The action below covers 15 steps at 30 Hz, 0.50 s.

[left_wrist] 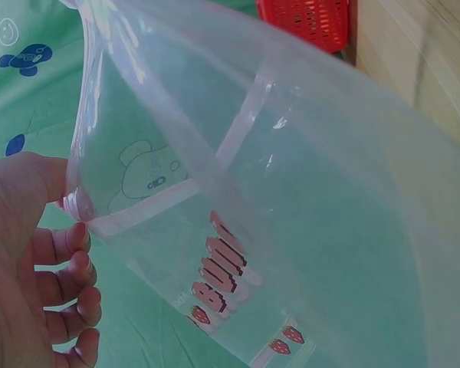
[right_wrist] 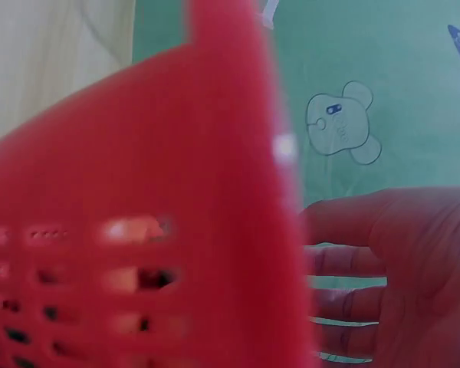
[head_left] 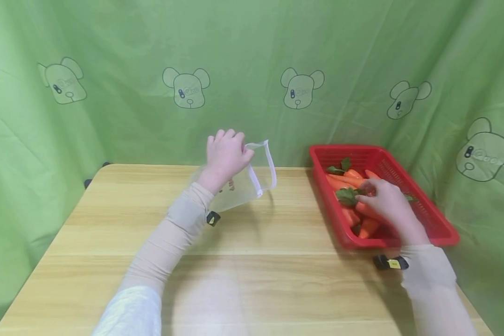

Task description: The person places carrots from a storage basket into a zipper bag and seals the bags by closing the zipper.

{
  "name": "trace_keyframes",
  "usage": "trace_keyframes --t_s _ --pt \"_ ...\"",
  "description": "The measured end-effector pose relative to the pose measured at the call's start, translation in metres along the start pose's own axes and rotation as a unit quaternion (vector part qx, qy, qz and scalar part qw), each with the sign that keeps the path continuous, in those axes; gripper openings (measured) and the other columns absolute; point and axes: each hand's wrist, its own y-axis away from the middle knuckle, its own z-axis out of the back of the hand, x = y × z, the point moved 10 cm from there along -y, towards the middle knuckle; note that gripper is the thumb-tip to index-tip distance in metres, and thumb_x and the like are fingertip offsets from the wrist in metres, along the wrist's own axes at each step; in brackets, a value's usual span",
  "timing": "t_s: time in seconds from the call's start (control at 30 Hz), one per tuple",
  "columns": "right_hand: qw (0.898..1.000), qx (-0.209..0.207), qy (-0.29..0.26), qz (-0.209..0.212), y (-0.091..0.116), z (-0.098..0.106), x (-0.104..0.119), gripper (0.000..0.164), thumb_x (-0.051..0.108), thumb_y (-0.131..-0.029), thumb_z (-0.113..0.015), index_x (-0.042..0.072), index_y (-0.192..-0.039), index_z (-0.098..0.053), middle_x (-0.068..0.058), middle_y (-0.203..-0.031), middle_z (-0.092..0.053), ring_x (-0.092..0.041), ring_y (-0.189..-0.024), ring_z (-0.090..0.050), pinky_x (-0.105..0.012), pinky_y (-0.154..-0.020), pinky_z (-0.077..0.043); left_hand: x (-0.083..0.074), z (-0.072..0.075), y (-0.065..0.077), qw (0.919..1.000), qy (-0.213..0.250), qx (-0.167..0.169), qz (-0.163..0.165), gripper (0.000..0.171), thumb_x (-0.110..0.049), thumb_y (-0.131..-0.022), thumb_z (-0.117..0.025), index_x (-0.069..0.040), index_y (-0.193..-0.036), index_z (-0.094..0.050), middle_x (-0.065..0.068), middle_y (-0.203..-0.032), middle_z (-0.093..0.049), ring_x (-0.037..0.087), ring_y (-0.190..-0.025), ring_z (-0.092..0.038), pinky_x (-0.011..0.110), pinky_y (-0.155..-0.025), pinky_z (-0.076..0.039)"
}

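Note:
My left hand (head_left: 226,153) pinches the rim of a clear zip bag (head_left: 237,196) between thumb and fingers, holding it tilted above the table. The bag's mouth gapes to the right, edged by a white zip strip (head_left: 268,161). Red lettering (left_wrist: 218,268) and small strawberries (left_wrist: 286,340) are printed on its side. Over in the red basket (head_left: 438,228), my right hand (head_left: 384,200) reaches among carrots (head_left: 369,227) with green leafy tops (head_left: 346,196). Its thumb and forefinger stand apart beside a leafy top. The basket wall hides those fingertips in the right wrist view.
A wooden table (head_left: 252,284) lies under both hands, with the basket at its right rear. Close behind the table hangs a green curtain (head_left: 243,42) printed with bear heads, and it also runs along both sides.

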Motion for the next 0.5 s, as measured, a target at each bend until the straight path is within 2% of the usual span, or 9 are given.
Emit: trace_keyframes --t_s 0.13,0.33,0.5 --pt "1.0 0.027 -0.003 0.003 -0.002 -0.011 -0.008 0.04 0.021 -0.084 -0.069 -0.001 -0.116 -0.059 -0.029 -0.11 -0.062 -0.042 -0.102 -0.057 -0.057 -0.084 -0.046 0.0 0.0 0.001 1.0 0.0 0.002 0.001 0.02 -0.04 -0.09 -0.054 -0.02 -0.087 -0.055 -0.003 -0.088 -0.054 0.018 -0.089 -0.045 0.038 -0.085 -0.04" --pt "0.999 0.026 0.03 0.029 -0.003 -0.018 -0.012 0.04 0.017 -0.082 -0.071 -0.004 -0.113 -0.06 -0.031 -0.107 -0.063 -0.045 -0.098 -0.058 -0.06 -0.083 -0.045 0.0 -0.001 0.001 1.0 0.007 0.003 -0.003 0.019 -0.039 -0.09 -0.055 -0.02 -0.086 -0.054 -0.003 -0.086 -0.052 0.018 -0.088 -0.045 0.038 -0.084 -0.039" --pt "0.997 0.048 0.056 0.007 -0.002 -0.025 -0.016 0.043 0.019 -0.082 -0.071 -0.004 -0.116 -0.057 -0.031 -0.105 -0.061 -0.045 -0.096 -0.055 -0.059 -0.076 -0.044 -0.001 -0.001 0.0 1.0 0.007 0.002 -0.006 0.019 -0.038 -0.089 -0.055 -0.02 -0.086 -0.054 -0.004 -0.086 -0.052 0.018 -0.087 -0.045 0.037 -0.083 -0.039"
